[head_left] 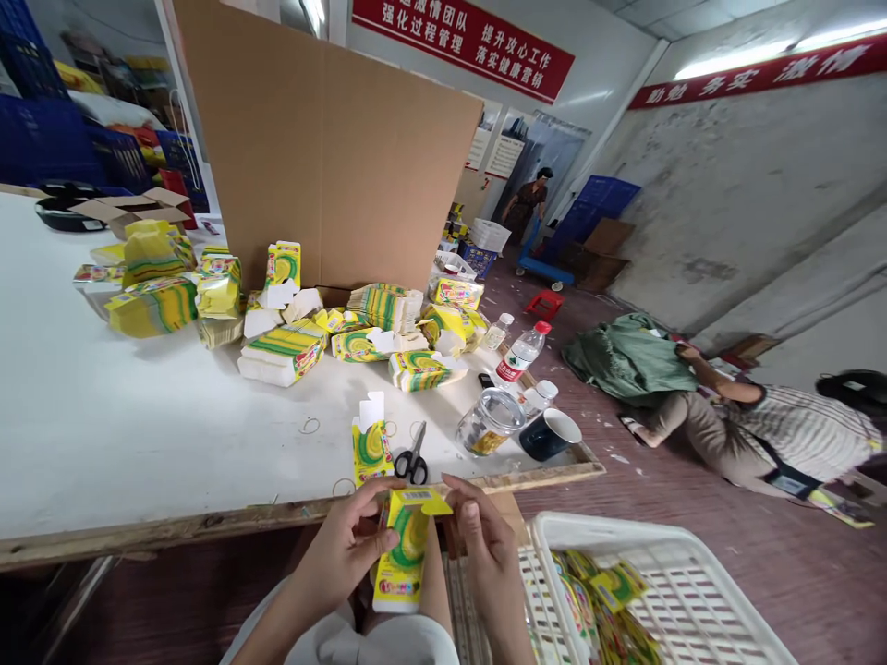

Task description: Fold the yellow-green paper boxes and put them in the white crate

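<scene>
Carton (400, 563) above the lap (408, 642), just below the near edge of the worktop (152, 425); printed face toward the wearer, flap end up, leaning slightly. Left hand (353, 536) pinches its left side: thumb on the printed face, other fingers partly hidden behind. Reads as a steadying grip that leaves the flap (436, 504) accessible. Right hand (489, 545) beside the flap's right corner, fingers half-curled and apart; cannot tell whether they touch it.

Second carton (372, 450) and scissors (414, 459) lie just inside the worktop edge, presumably for short reach. Carton stacks (285, 353) sit farther back, near the cardboard (333, 166), likely keeping bulk off the front strip. Jar (491, 425) and mug (544, 441) crowd the right corner. Basket (683, 591) stands lower, close by the right hand, limiting outward swing; more room leftward.
</scene>
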A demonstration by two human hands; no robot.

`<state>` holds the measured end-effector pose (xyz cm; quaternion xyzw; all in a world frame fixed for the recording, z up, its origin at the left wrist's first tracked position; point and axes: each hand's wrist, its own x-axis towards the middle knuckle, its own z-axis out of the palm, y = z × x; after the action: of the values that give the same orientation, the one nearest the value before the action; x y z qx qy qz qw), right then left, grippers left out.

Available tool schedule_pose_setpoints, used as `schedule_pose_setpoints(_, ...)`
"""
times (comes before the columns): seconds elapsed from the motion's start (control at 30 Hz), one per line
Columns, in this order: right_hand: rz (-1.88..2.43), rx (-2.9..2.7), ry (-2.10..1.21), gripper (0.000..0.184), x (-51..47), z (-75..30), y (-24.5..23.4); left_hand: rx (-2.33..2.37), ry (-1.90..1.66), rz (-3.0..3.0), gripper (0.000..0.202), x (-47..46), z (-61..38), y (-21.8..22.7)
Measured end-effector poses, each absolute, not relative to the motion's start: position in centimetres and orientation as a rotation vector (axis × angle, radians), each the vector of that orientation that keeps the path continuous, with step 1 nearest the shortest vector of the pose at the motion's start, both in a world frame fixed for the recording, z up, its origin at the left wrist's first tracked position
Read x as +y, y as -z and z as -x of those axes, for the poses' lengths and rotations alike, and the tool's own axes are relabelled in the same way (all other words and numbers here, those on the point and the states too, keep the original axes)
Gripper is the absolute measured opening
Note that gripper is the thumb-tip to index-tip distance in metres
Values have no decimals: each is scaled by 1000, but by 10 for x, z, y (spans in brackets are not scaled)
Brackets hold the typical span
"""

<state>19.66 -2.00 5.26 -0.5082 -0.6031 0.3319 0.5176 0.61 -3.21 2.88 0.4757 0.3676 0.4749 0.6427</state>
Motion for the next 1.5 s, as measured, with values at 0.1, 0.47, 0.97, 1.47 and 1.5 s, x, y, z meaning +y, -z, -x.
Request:
schedule_pose_setpoints(0.1,1212,-1534,-1138,37,-21,-197,-60,887,-1092,-1127,47,-32,-10,-28)
schedule_pose_setpoints(0.47,1453,-1738,-896,37,-18,-189,-40,815,-1046,-1127,57,-33,-8,-31)
schedule_pose_setpoints(0.97,1306,-1741,-921,41,-20,-196,-47,788,-1059,-987,58,-30,-6,-34)
schedule_pose_setpoints(1.47,1654,-1399,368,37,-42,-284,-75,1280,-1227,-1415,47,-11,-16,-5)
schedule_pose_setpoints(1.5,1672,-1393,480,42,-40,-291,-76,1423,-1206,-1494,43,-5,-9,3)
